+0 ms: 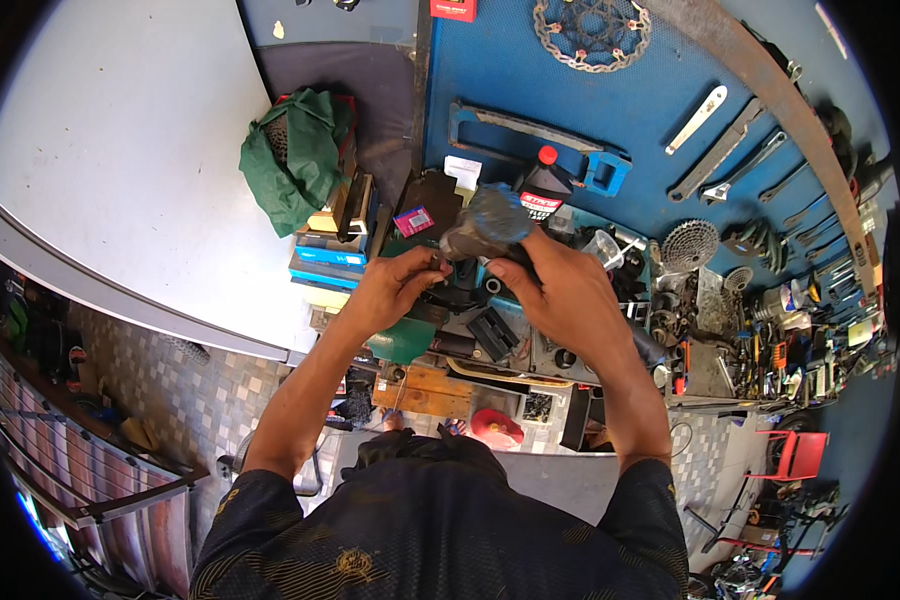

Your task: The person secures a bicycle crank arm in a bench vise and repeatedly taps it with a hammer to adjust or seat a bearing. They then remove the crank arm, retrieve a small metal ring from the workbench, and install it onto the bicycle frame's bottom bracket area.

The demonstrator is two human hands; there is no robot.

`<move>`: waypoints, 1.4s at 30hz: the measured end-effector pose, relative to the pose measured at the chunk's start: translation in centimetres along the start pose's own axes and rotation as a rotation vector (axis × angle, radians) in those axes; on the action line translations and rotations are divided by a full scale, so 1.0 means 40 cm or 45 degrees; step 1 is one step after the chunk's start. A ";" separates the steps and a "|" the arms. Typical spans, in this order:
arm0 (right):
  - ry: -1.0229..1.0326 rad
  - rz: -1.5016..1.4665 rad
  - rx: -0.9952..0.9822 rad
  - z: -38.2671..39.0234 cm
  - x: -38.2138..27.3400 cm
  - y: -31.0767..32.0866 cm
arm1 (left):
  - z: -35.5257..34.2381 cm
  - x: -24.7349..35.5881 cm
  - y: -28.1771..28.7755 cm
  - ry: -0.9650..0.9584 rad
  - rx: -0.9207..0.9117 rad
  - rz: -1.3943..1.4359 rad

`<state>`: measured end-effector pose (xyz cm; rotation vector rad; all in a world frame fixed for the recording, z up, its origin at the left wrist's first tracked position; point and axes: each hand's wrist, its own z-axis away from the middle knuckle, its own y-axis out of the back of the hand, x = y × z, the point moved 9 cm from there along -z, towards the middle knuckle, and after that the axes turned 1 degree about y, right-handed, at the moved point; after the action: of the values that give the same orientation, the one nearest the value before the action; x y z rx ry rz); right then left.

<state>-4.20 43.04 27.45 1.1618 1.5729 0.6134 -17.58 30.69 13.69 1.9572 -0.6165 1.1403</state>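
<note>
The left hand (385, 292) has its thumb and finger closed together at the tips, and there they pinch a small dark piece (444, 265). The right hand (573, 290) is clamped on a worn grey-blue tool (487, 222), with the thumb on the near side; of which kind this tool is, I cannot tell. The two hands are apart, but the small piece is just beside the tool, and both are above the crowded worktop (543, 357).

Behind the tool there stands a dark bottle (545, 187) with a red cap. To its left I see a pink and purple packet (413, 221) and a white card (462, 172). Nearer to the person lies a black block (494, 333).

Farther left, a green cloth (305, 150) lies over a pile of boxes (330, 252). On the blue wall panel (660, 60) hang a hacksaw (606, 172), some wrenches and a brake disc (638, 50). At the far right is a red chair (796, 456).
</note>
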 end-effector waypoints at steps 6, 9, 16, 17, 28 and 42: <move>0.067 0.178 -0.159 -0.047 -0.031 -0.032 | 0.001 -0.008 0.002 -0.006 0.035 -0.017; 0.065 0.198 -0.210 -0.058 -0.027 -0.052 | 0.001 -0.010 0.003 0.004 0.040 0.008; 0.205 0.221 -0.050 -0.093 -0.088 0.061 | 0.003 -0.012 -0.003 0.044 -0.014 0.081; 0.265 0.197 0.077 -0.094 -0.107 0.105 | 0.002 -0.011 -0.003 0.039 -0.016 0.085; 0.203 0.260 -0.251 -0.081 -0.044 -0.026 | 0.003 -0.015 -0.012 0.080 -0.025 0.059; 0.008 0.024 -0.088 0.000 -0.012 -0.016 | -0.016 -0.007 -0.005 -0.082 -0.082 0.184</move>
<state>-4.46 42.34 27.11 1.1255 1.5357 0.6791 -17.89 31.34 13.54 1.9259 -0.8305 1.1340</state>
